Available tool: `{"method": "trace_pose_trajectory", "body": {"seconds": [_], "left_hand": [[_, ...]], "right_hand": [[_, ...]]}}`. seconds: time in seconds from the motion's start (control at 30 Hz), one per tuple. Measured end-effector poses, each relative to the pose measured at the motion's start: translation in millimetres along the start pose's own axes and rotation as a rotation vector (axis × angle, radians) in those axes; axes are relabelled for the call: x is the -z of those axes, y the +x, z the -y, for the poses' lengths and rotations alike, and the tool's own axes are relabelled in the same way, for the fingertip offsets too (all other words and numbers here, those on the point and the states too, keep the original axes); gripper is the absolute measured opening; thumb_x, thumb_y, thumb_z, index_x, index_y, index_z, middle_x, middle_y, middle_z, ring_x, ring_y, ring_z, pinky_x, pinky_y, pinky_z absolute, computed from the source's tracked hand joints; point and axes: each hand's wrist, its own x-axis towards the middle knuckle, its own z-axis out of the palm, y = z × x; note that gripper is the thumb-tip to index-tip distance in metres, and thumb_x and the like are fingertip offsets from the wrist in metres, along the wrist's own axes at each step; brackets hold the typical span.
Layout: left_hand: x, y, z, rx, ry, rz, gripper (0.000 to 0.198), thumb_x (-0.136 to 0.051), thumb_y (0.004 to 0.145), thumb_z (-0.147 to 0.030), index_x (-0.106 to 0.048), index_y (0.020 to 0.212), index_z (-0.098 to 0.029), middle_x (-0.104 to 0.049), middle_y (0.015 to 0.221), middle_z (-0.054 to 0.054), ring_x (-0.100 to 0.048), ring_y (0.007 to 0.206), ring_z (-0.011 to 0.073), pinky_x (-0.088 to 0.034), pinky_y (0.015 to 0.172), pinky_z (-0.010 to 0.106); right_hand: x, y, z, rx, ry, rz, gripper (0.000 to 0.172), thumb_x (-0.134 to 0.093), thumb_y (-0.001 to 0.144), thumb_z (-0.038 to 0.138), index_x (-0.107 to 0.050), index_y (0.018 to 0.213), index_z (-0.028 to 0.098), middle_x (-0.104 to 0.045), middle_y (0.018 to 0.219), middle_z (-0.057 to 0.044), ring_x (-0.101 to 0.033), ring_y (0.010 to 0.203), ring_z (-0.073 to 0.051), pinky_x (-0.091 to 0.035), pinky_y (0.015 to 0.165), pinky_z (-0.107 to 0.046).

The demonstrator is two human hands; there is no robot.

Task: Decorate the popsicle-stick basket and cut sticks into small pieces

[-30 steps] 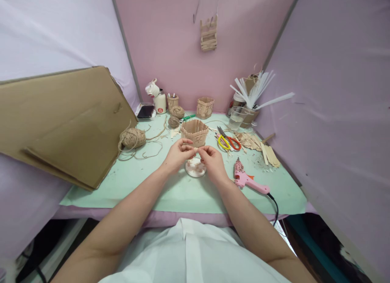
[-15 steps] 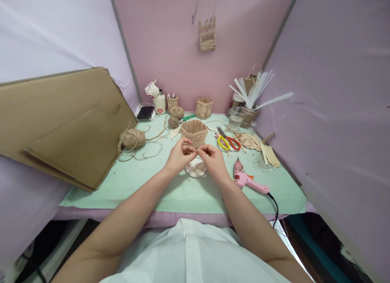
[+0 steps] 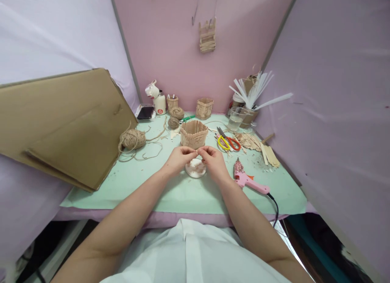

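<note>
My left hand and my right hand meet fingertip to fingertip, both closed in a pinch. Whatever lies between the fingertips is too small to name. Just below them sits a round whitish lid-like dish with brownish marks, partly covered by the hands. Right behind my hands stands a basket made of light wooden strips, upright and open at the top. To the right of my right hand, a pink glue gun lies on its side.
Scissors with yellow and red handles lie right of the basket, near wooden strips. A twine ball and large cardboard are at left. A plastic cup of liquid stands back right. The glue gun's cord hangs over the front edge.
The fingers of my left hand have folded down from a raised, spread pose into a tighter pinch. My right hand has stayed nearly in place.
</note>
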Motion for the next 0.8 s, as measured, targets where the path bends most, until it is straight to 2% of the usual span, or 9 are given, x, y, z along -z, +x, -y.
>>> {"method": "trace_pose_trajectory", "body": {"seconds": [0.17,0.4,0.8], "left_hand": [[1.1,0.4,-2.2,0.060,-0.104,-0.005,0.033,-0.072,0.059,-0.042,-0.065,0.068,-0.012,-0.053,0.056,0.000,-0.044,0.052,0.0083,-0.034,0.050,0.022],[2.0,0.7,-1.5,0.057,-0.129,-0.029,0.034,-0.073,0.058,-0.044,-0.065,0.066,-0.011,-0.052,0.056,0.000,-0.040,0.049,0.0071,-0.030,0.047,0.023],[1.8,-0.9,-3.0,0.050,-0.120,0.001,0.034,-0.073,0.058,-0.044,-0.062,0.061,-0.012,-0.051,0.055,-0.001,-0.039,0.048,0.0069,-0.028,0.047,0.023]], "right_hand": [[0.6,1.9,-2.2,0.008,0.014,0.006,0.030,-0.055,0.073,0.044,-0.065,0.083,0.017,-0.057,0.067,0.001,-0.042,0.051,-0.009,-0.032,0.048,-0.022],[1.0,2.5,-4.0,0.023,-0.051,-0.026,0.020,-0.062,0.066,0.036,-0.063,0.070,0.017,-0.056,0.057,0.003,-0.044,0.052,-0.010,-0.033,0.051,-0.023],[-0.3,1.6,-5.6,0.030,-0.054,-0.043,0.019,-0.061,0.066,0.035,-0.062,0.068,0.016,-0.057,0.061,0.002,-0.044,0.052,-0.009,-0.035,0.053,-0.023]]}}
